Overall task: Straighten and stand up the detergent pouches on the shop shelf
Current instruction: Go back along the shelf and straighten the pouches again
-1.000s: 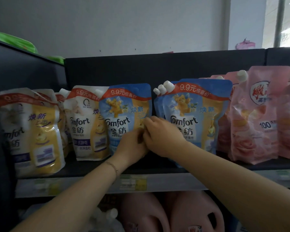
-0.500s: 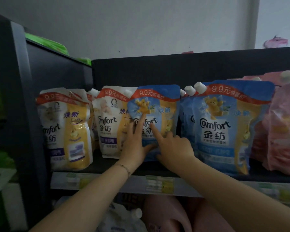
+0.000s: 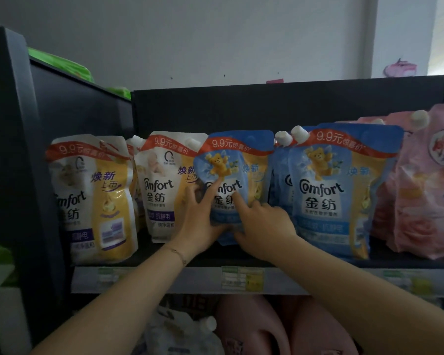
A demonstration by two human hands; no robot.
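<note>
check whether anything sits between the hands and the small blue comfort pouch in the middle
Nothing visible does. The left hand and right hand touch the small blue plastic Comfort pouch, fingers on its printed front. Its neighbours, the white-and-yellow plastic pouch on its left and the larger blue pouch on its right, only flank it.

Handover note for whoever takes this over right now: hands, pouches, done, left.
Left hand: fingers spread flat on the middle blue plastic bear-print pouch.
Right hand: index finger presses that pouch's front; other fingers curled, grip unclear.
The pouch sits skewed on the dark shelf, overlapping the white-and-yellow pouch beside it.
Done: the other blue pouches at right stand upright.
Left: square up this pouch; the crumpled white-and-yellow pouch at far left may need straightening.
</note>
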